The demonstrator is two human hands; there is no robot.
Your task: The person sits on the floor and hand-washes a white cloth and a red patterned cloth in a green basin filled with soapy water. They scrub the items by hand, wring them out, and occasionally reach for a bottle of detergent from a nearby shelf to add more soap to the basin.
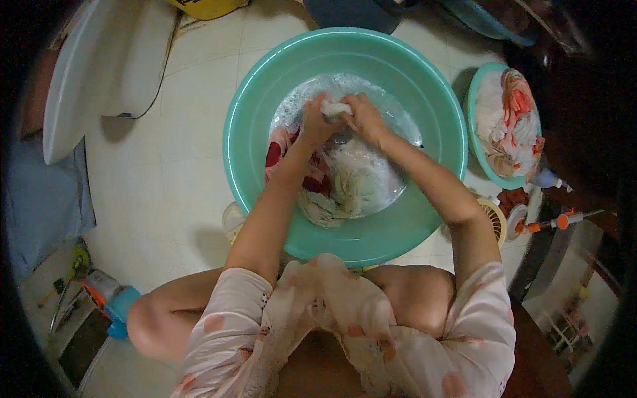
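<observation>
A large green plastic basin [259, 99] stands on the floor before me, with soapy water [398, 114] in its bottom. Above the suds, a small white cloth [336, 108] is bunched between my two hands. My left hand [315, 119] grips its left end, and my right hand [364, 117] grips the other. Below them a pale, wet garment [348, 184] lies partly in the water and partly against the near wall. Pink and dark red fabric [316, 184] lies beside it, partly hidden by my left forearm.
A smaller green basin [477, 89], heaped with white and coral laundry [512, 119], stands at right. Near my right elbow is a cream slotted plastic item [492, 221]. A white curved fixture [69, 99] rises at left. Blue cloth [45, 194] hangs below it. White tiles [189, 114] cover the floor.
</observation>
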